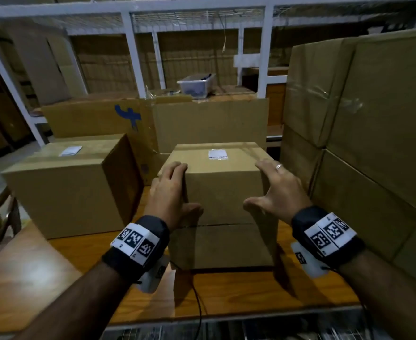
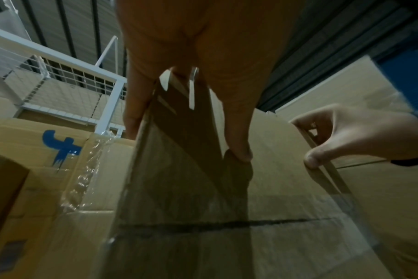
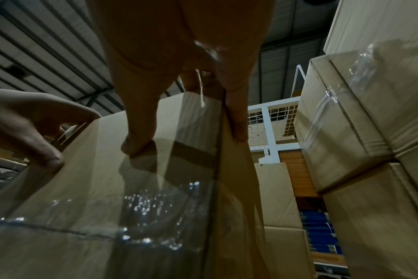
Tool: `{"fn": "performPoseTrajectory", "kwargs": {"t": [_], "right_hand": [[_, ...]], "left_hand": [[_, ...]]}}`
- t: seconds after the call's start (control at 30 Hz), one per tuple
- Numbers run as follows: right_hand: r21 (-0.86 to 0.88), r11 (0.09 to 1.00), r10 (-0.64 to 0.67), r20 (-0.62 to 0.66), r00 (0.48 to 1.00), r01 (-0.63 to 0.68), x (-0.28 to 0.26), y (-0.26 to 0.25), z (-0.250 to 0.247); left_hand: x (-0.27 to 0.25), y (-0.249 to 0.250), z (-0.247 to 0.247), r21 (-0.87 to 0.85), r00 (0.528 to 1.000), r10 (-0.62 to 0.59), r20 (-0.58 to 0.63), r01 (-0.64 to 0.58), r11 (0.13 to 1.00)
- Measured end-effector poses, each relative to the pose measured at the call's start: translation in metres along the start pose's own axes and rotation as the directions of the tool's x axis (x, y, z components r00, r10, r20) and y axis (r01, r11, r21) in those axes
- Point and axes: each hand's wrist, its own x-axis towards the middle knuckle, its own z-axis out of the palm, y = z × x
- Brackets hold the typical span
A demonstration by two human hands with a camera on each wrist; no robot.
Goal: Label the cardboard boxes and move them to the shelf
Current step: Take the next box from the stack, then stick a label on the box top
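Observation:
A brown cardboard box (image 1: pixel 223 190) with a white barcode label (image 1: pixel 218 154) on its top sits on a second taped box (image 1: pixel 223 244) on the wooden table. My left hand (image 1: pixel 177 190) grips its near left corner, thumb on the front face and fingers on the side. At the near right corner my right hand (image 1: pixel 267 186) does the same. In the left wrist view the left hand (image 2: pixel 191 122) straddles the box edge (image 2: pixel 274 179). The right wrist view shows the right hand (image 3: pixel 184 117) straddling the other edge. The white metal shelf (image 1: pixel 133 52) stands behind.
Another labelled box (image 1: pixel 72 190) stands to the left on the table (image 1: pixel 55 278). A tall stack of wrapped cartons (image 1: pixel 373 143) walls off the right. Behind are a carton with a blue mark (image 1: pixel 99 119) and a clear plastic tub (image 1: pixel 196 85).

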Motion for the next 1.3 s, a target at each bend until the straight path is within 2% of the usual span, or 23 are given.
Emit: {"fn": "performPoseTrajectory", "kwargs": {"t": [0.5,0.97,1.3], "right_hand": [[-0.031,0.999,-0.022,-0.038,0.999,0.021,-0.021,0.014,0.030],[-0.007,1.000,-0.010,-0.054,0.998,0.009,-0.028,0.014,0.027],[-0.003,0.998,-0.066,-0.067,0.996,0.066,-0.048,0.010,0.018]], "left_hand": [[-0.019,-0.006,0.033,0.003,1.000,-0.022,0.003,0.022,1.000],[-0.024,-0.007,0.032,-0.027,1.000,0.012,-0.021,-0.012,1.000],[-0.050,-0.007,0.023,-0.043,0.999,0.022,-0.035,-0.023,0.999]]}}
